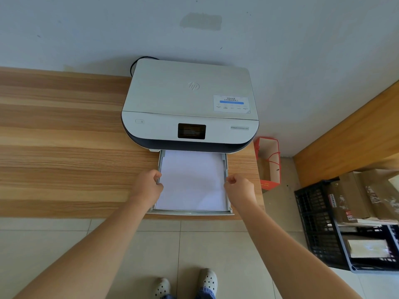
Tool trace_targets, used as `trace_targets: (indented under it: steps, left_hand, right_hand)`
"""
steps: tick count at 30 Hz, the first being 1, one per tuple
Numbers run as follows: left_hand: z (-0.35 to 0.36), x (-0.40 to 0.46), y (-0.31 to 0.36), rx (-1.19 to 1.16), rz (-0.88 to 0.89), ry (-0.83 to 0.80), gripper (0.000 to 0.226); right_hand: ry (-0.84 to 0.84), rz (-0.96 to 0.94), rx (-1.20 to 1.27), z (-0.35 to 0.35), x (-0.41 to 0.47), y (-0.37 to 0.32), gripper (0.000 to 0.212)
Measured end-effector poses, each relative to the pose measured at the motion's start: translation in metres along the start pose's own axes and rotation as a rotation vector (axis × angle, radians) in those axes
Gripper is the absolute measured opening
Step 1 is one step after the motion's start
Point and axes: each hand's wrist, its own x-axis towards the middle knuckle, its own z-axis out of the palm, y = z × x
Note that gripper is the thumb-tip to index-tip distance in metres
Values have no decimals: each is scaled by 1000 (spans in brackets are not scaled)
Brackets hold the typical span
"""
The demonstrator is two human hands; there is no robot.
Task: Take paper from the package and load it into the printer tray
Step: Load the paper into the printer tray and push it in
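Head camera, looking down: a person stands at a wooden desk (64, 130) with both arms stretched toward a white printer (190, 104) set against the wall. The printer's paper tray (192, 212) is pulled out toward the desk's front edge, and a stack of white paper (191, 182) lies flat inside it, filling the space between the two side rails. The left hand (149, 186) is curled in a loose fist against the tray's left rail, fingers pinched at the rail; the right hand (238, 186) is curled the same way at the right rail. Whether either hand grips the rail or only rests against it cannot be told from here.

The paper appears already loaded, so the step in hand is judged to be squaring the stack or sliding the tray home. Done well, that means pressing evenly on both sides so the tray travels straight, keeping the sheets flat under the guides, and checking that no corner rides up over a rail before the tray goes in.

The stack lies directly between the two hands, its long edges just beside the knuckles of each. No paper package is in view. A red paper bag (269, 162) stands on the floor right of the desk, and a black crate (317, 223) of boxes sits farther right.
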Motion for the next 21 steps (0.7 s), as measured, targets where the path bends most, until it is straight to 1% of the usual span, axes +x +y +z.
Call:
trace_targets:
  steps: [2,4,5,6,8,10,14,17,21]
  left_hand:
    - [-4,0,1,191,192,-60,39]
    - [-2,-1,3,388,376,-231,48]
    - [1,-2,6,487,441,-320,55]
    - [5,-3,8,573,483,-389,62]
    - [12,-3,12,683,486,-466,74]
    - [16,-2,15,735,445,-506,82]
    - [19,1,17,812,402,-536,93]
    - [20,4,17,804,414,-504,92]
    - [21,2,13,814,476,-455,84]
  right_hand:
    - [-30,-167,-134,0,0,-4,30]
    - [-163,-411,-368,4,-1,-7,40]
    - [-239,-521,-514,8,-1,-8,47]
    - [-295,-611,-647,12,0,-8,56]
    - [-340,-722,-814,19,2,-5,70]
    - [-355,-754,-874,23,6,1,79]
    - [-345,-758,-892,26,9,7,84]
    - [-326,-768,-905,25,8,7,84]
    - [-302,-795,-908,25,5,11,79]
